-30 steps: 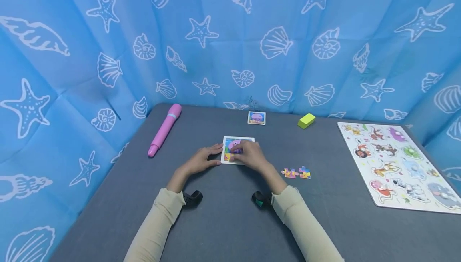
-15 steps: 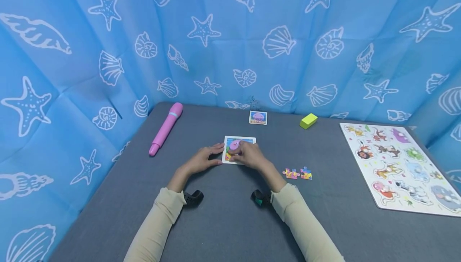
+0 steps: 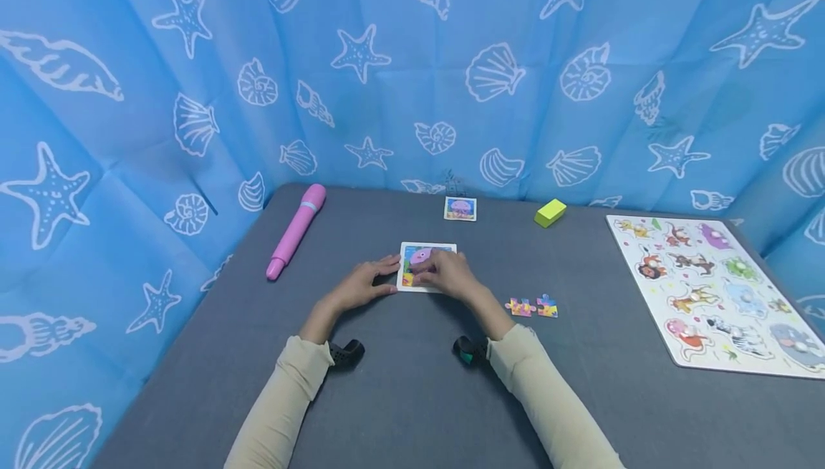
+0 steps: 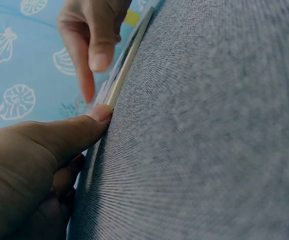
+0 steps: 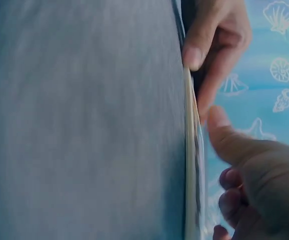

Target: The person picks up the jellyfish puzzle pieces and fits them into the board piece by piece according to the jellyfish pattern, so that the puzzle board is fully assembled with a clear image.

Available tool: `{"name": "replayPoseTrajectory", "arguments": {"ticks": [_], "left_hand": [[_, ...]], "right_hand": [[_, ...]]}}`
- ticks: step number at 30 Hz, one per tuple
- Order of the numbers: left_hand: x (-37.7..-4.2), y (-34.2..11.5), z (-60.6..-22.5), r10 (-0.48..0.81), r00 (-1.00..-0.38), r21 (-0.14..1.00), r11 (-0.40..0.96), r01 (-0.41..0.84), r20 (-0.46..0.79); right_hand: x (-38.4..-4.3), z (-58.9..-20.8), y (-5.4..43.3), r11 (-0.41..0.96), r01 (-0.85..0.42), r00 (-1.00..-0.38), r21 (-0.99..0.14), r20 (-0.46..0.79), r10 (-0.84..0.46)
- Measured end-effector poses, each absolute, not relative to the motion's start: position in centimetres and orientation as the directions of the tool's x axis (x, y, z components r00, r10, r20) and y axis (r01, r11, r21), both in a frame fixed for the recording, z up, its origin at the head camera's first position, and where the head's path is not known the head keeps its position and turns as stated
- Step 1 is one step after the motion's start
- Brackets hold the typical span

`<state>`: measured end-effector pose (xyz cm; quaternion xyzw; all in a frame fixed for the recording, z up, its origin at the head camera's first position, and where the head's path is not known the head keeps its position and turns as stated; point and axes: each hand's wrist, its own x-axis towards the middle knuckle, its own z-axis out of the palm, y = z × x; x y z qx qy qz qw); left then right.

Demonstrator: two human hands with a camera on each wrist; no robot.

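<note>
Two loose jigsaw pieces are seen nearest, to the right of the right hand; slightly beyond, a white-rimmed puzzle is placed between that hand, over its right half, and the left hand, at its left edge. A pink creature is shown on it, partly covered. The left fingers and thumb are spread, touching the edge; the right thumb and forefinger are parted over the picture, anything beneath being hidden. Farther back, a small picture card and a yellow-green block are seen.
</note>
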<state>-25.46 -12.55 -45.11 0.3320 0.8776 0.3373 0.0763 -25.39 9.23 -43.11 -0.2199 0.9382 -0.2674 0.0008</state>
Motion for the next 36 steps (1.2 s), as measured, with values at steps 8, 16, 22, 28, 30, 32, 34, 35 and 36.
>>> {"name": "replayPoseTrajectory", "arguments": {"ticks": [8,16,22,28,30,32,34,35,36], "left_hand": [[-25.4,-12.5,-45.3,0.628,-0.77,0.665,0.528,0.528,0.113],[-25.3,-12.2,-45.4,0.674,-0.728,0.672,0.483,0.561,0.124],[-25.2,-12.1,-45.5,0.685,-0.717,0.666,0.475,0.575,0.13],[-25.2,-12.1,-45.7,0.683,-0.72,0.657,0.487,0.575,0.123],[-25.2,-12.1,-45.8,0.685,-0.718,0.66,0.484,0.574,0.122],[-25.2,-12.1,-45.8,0.683,-0.72,0.672,0.476,0.567,0.123],[-25.2,-12.1,-45.8,0.682,-0.72,0.674,0.474,0.567,0.126],[-25.3,-12.1,-45.7,0.681,-0.721,0.677,0.471,0.565,0.128],[-25.3,-12.1,-45.6,0.681,-0.721,0.678,0.469,0.566,0.131]], "right_hand": [[-24.6,-41.8,13.1,0.676,-0.354,-0.916,-0.647,0.092,-0.391],[-23.9,-42.5,17.7,0.676,-0.291,-0.94,-0.677,0.07,-0.335],[-23.0,-42.6,20.9,0.698,-0.261,-0.955,-0.667,0.071,-0.289],[-22.0,-42.9,23.8,0.695,-0.244,-0.956,-0.677,0.05,-0.288],[-21.7,-43.0,24.8,0.699,-0.243,-0.952,-0.673,0.029,-0.303],[-21.3,-43.0,25.5,0.698,-0.241,-0.946,-0.674,0.003,-0.323],[-21.0,-42.9,26.2,0.703,-0.228,-0.941,-0.673,-0.031,-0.336],[-20.9,-42.9,26.4,0.707,-0.226,-0.937,-0.67,-0.049,-0.346],[-20.7,-42.8,26.6,0.714,-0.231,-0.933,-0.661,-0.058,-0.355]]}}
